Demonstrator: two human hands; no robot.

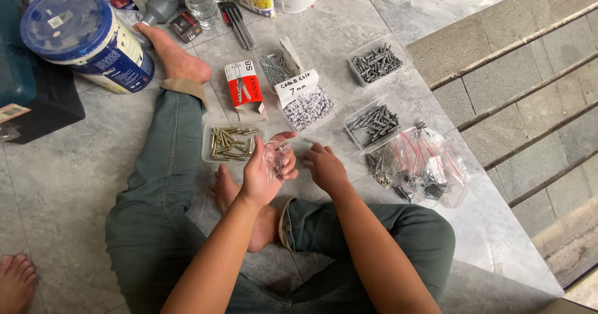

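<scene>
Left hand (266, 167) cradles a small clear bag (277, 158), fingers curled round it; right hand (324, 167) reaches to the floor (68, 177), fingers bent, pinch unclear

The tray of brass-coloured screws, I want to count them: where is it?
In the head view, the tray of brass-coloured screws lies on the floor just beyond the left hand, below the red-and-white box.

Small clear plastic bag (277, 158) in my left hand (265, 171). Red-and-white box (243, 90) just beyond. White handwritten label (298, 83) on the clip tray, centre. Red-striped clear bags (423, 164) right. Blue-lidded tub (81, 37) far left.
</scene>
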